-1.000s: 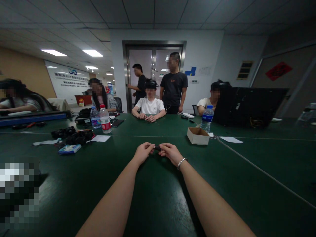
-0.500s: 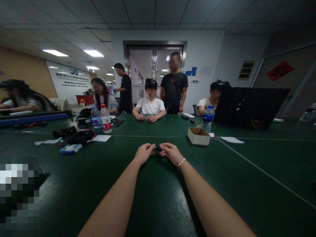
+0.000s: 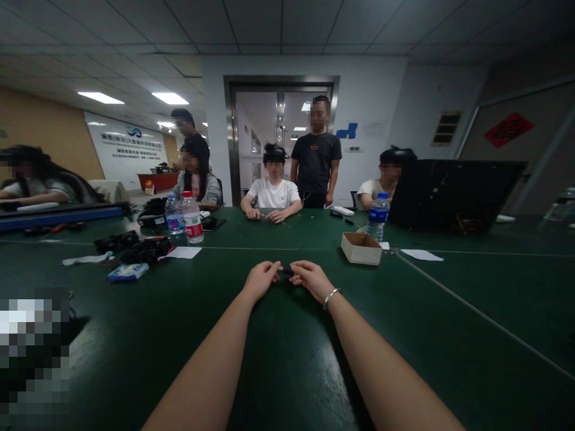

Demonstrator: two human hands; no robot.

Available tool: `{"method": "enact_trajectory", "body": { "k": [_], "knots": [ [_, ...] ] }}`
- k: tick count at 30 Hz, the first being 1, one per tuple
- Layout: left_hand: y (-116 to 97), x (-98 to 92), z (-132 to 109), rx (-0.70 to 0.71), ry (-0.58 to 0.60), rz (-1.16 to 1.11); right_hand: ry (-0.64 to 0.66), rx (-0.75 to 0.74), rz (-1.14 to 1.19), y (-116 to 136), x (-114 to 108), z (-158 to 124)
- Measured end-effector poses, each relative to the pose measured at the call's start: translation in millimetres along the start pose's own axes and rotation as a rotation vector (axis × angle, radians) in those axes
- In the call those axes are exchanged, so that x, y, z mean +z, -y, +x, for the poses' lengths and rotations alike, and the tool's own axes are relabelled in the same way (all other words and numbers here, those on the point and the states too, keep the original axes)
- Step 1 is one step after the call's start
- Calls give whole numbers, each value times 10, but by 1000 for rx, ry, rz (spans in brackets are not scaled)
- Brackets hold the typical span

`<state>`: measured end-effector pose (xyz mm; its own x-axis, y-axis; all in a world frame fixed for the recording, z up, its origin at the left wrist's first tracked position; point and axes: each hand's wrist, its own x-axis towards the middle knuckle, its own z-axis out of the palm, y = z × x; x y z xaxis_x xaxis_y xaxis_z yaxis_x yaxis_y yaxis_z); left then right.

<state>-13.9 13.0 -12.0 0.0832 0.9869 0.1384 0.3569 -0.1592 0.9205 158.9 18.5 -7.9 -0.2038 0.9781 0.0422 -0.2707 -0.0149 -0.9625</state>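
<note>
Well, the person's left hand point(image 3: 262, 281) and right hand point(image 3: 312, 280) pinch opposite ends of a small dark object point(image 3: 286, 270), seemingly silver-tipped, over the green surface point(image 3: 287, 335).

With our left hand point(image 3: 261, 281) and right hand point(image 3: 313, 280) we pinch a small dark object point(image 3: 286, 270) between our fingers, its left end lighter, over the green table point(image 3: 287, 365). A metal bracelet point(image 3: 331, 297) circles our right wrist. Farther right we see an open box point(image 3: 360, 257) with a blue-labelled bottle point(image 3: 378, 215) just beyond it; far left, a red-labelled bottle point(image 3: 193, 222) stands beside another bottle point(image 3: 175, 218). On the far side sits a person in a white shirt point(image 3: 274, 193), with someone in a dark shirt point(image 3: 316, 157) standing behind.
</note>
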Motion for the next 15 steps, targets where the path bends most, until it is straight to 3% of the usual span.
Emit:
{"method": "enact_trajectory", "body": {
  "k": [10,15],
  "knots": [
    [-42,-24,-37,92,34,-130,-13,13,3,31,15,-19],
    [-29,-9,-27,37,18,-136,-15,14,-12,40,25,-33]
  ]
}}
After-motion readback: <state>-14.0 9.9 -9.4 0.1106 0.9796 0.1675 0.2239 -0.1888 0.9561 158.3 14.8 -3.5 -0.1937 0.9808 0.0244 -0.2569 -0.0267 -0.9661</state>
